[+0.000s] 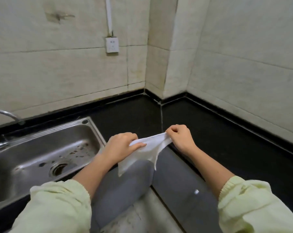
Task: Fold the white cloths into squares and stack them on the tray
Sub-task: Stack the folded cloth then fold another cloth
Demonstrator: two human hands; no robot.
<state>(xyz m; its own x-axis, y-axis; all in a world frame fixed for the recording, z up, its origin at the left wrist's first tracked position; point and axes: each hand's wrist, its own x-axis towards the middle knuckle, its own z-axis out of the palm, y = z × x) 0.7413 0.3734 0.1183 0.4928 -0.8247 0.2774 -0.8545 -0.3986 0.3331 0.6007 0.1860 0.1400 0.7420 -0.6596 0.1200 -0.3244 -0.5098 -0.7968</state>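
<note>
A thin white cloth (pixel 142 155) hangs in the air between both hands, above the front edge of the black counter (pixel 209 132). My left hand (pixel 122 147) pinches its left top corner between thumb and fingers. My right hand (pixel 181 137) grips the right top corner with curled fingers. The top edge is pulled taut between the hands, and the rest drapes down in loose points over my grey-trousered knees (pixel 125 182). No tray is in view.
A steel sink (pixel 41 153) is set into the counter at the left, with a tap (pixel 6 113) behind it. Tiled walls meet in a corner behind the counter, and a wall socket (pixel 112 44) hangs above. Pale green sleeves cover both forearms.
</note>
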